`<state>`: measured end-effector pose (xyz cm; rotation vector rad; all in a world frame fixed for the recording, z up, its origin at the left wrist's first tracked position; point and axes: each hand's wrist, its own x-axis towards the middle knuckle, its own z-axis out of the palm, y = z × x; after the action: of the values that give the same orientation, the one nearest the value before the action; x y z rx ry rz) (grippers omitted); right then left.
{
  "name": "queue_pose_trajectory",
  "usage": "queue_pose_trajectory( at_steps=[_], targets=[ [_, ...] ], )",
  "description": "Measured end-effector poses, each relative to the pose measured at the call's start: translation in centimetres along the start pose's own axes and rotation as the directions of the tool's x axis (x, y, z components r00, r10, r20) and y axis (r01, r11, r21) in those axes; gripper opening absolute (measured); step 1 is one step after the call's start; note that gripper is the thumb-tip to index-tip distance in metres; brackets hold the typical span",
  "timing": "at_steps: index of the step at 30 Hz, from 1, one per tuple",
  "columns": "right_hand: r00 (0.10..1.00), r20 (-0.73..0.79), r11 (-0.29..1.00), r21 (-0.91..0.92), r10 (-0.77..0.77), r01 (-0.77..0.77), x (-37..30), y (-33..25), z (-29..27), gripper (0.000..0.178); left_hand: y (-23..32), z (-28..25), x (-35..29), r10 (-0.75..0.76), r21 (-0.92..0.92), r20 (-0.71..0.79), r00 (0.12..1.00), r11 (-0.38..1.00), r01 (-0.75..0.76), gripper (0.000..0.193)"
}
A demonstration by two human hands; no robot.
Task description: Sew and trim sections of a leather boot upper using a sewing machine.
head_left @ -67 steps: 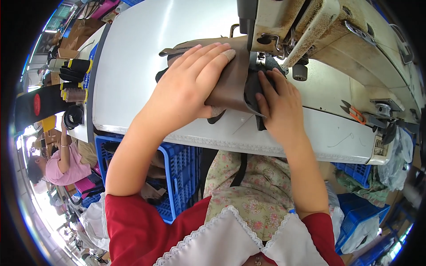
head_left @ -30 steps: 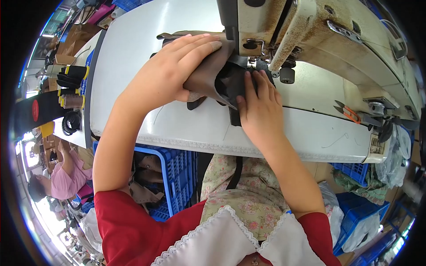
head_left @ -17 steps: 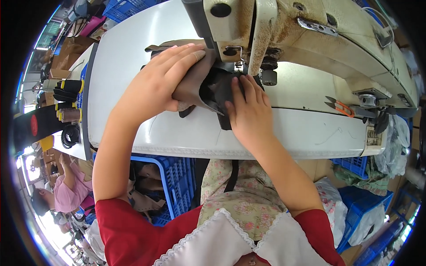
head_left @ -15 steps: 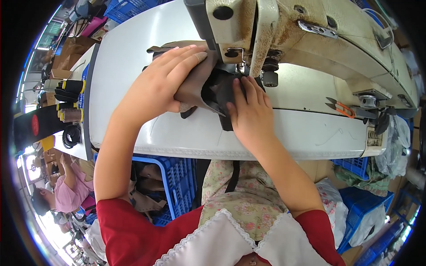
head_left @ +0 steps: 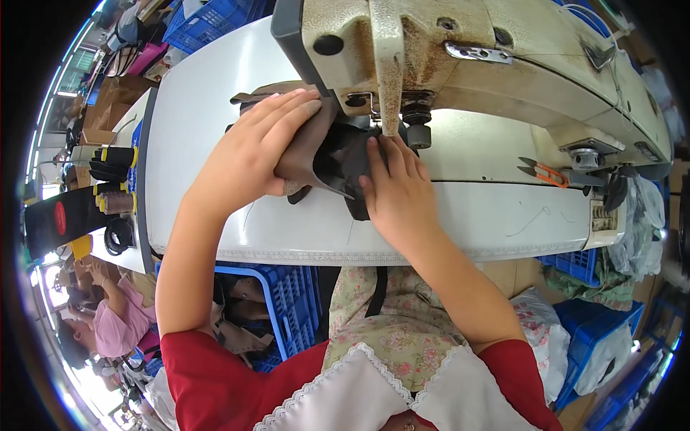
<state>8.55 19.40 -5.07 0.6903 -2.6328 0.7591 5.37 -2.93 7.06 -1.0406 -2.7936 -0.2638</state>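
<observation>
A soft grey-brown piece with a black lining (head_left: 350, 153), like an unfinished bag or pouch, lies bunched on the white table under the sewing machine head (head_left: 352, 54). My left hand (head_left: 251, 147) is closed over its grey-brown side (head_left: 307, 147), fingers across the top and thumb tucked at the lower edge. My right hand (head_left: 399, 190) grips the black lining just in front of the presser foot, its fingertips close to the needle area. The needle itself is mostly hidden by the machine head and the cloth. Between my hands, the piece gapes open.
Orange-handled thread snips (head_left: 544, 172) lie on the machine bed at right. Thread spools (head_left: 115, 201) stand on a side table at left. A blue crate (head_left: 287, 302) with leather-like pieces is below the table edge. A person in pink (head_left: 122, 316) sits at far left.
The view has shifted, so the machine head appears farther left. My right hand has shifted slightly left with the lining, and the black opening shows wider. My left hand keeps its hold.
</observation>
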Motion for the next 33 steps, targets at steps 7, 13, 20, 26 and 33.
queue_pose_trajectory(
  at_steps=[7,13,20,26,33],
  targets=[
    [1.0,-0.006,1.0,0.003,-0.006,0.006,0.1,0.0,-0.1,0.053,0.3,-0.2,0.2,0.001,-0.016,0.001,1.0,1.0,-0.001,0.091],
    [1.0,0.009,1.0,-0.006,0.0,0.0,0.1,-0.1,-0.1,0.053,0.2,-0.1,0.2,-0.002,-0.025,-0.002,1.0,1.0,0.002,0.091],
    [1.0,-0.024,1.0,0.028,-0.006,0.007,0.0,-0.1,-0.4,0.052,0.6,-0.7,0.1,0.023,0.07,-0.001,1.0,0.997,-0.023,0.089],
    [0.999,0.021,0.938,0.343,0.038,-0.043,-2.7,2.1,-7.8,0.037,3.5,-0.2,-2.3,0.043,0.148,-0.11,0.993,0.989,-0.026,0.083],
    [0.428,-0.767,0.851,0.283,0.477,-0.442,-7.9,21.1,-26.3,0.041,12.9,3.2,-0.4,0.259,0.514,0.208,0.943,0.791,-0.331,0.044]
  ],
)
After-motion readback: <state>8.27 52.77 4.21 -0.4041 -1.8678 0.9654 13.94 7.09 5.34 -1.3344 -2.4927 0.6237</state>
